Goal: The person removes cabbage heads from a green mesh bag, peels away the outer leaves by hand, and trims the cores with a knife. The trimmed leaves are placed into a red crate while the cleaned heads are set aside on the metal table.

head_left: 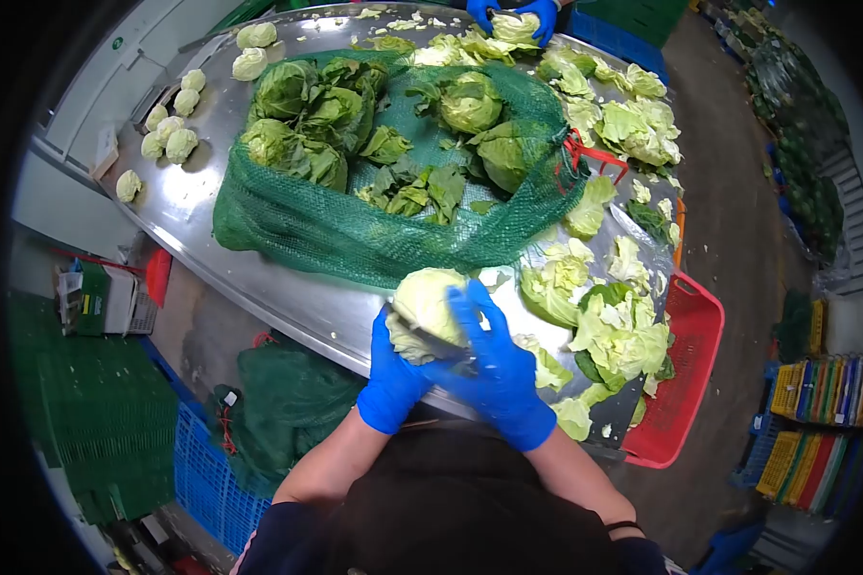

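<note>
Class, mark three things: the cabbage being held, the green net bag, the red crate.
cabbage [422, 297]: head view, its pale rounded top.
green net bag [292, 228]: head view, bare netting near its front edge.
red crate [692, 364]: head view, its mesh side wall.

Blue rubber gloves on left grip [393, 381] and right grip [497, 372], dark short sleeves [270, 537], black band [623, 525] on right forearm.

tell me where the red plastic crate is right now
Head view, right side: the red plastic crate sits at the edge of the shiny metal table, beside the loose pale cabbage leaves, just right of the blue-gloved right hand.
</note>
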Demonstrator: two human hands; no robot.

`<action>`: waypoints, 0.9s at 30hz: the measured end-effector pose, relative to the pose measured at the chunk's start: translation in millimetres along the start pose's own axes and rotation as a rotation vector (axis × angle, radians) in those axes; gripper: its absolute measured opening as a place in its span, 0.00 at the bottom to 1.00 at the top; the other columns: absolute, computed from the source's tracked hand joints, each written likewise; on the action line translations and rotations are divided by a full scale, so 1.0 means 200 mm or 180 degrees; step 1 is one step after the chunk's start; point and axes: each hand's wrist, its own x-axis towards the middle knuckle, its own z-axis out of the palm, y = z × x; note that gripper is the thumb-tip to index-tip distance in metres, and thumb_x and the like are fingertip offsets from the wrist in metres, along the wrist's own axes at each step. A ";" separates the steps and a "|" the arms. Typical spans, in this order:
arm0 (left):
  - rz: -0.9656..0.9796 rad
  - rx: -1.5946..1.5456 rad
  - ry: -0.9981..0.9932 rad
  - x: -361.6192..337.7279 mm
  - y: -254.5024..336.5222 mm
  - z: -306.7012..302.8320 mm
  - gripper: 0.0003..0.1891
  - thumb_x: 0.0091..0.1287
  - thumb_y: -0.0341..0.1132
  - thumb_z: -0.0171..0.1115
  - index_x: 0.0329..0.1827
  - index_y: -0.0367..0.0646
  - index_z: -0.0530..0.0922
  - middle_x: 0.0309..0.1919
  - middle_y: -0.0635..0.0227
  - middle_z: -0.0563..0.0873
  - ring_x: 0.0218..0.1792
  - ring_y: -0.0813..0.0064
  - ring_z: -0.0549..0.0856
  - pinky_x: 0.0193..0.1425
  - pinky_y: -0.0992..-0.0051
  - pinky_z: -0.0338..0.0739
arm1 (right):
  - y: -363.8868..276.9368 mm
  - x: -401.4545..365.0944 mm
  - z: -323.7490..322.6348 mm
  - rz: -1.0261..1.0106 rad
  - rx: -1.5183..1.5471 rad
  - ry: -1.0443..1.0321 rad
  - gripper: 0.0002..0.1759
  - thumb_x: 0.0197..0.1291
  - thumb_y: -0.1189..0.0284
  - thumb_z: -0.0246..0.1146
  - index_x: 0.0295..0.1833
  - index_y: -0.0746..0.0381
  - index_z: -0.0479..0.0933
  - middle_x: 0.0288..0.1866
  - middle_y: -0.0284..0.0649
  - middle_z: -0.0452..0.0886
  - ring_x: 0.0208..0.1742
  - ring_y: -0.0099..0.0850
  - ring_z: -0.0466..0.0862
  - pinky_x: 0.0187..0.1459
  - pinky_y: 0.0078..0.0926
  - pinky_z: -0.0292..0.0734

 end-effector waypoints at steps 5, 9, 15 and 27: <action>0.0809 0.1964 0.0085 -0.03 0.22 -0.01 0.36 0.49 0.21 0.72 0.63 0.37 0.66 0.57 0.60 0.78 0.56 0.68 0.80 0.60 0.64 0.78 | 0.03 0.18 0.12 0.0289 0.2145 0.0226 0.17 0.58 0.77 0.64 0.55 0.63 0.79 0.50 0.40 0.84 0.42 0.25 0.85 0.39 0.21 0.80; 0.0815 0.2149 -0.0096 0.01 0.28 -0.08 0.35 0.50 0.22 0.71 0.63 0.36 0.66 0.56 0.60 0.79 0.56 0.69 0.80 0.60 0.67 0.78 | 0.05 0.21 0.07 0.1903 0.3345 0.0255 0.10 0.61 0.70 0.63 0.44 0.65 0.77 0.28 0.35 0.82 0.20 0.16 0.74 0.23 0.14 0.69; 0.0064 0.0831 0.0349 -0.02 0.45 -0.24 0.31 0.61 0.35 0.65 0.65 0.36 0.65 0.59 0.55 0.77 0.57 0.63 0.79 0.61 0.60 0.77 | 0.28 0.19 -0.07 0.2316 0.2109 0.0502 0.15 0.61 0.69 0.63 0.50 0.66 0.77 0.26 0.36 0.81 0.17 0.18 0.72 0.18 0.16 0.65; 0.2569 0.1933 0.1659 0.29 1.49 -1.57 0.28 0.65 0.36 0.59 0.66 0.36 0.64 0.60 0.55 0.77 0.58 0.62 0.79 0.63 0.65 0.75 | 0.75 -0.24 0.26 0.3354 0.2308 0.0835 0.19 0.66 0.63 0.55 0.49 0.68 0.78 0.31 0.45 0.86 0.12 0.18 0.66 0.15 0.16 0.60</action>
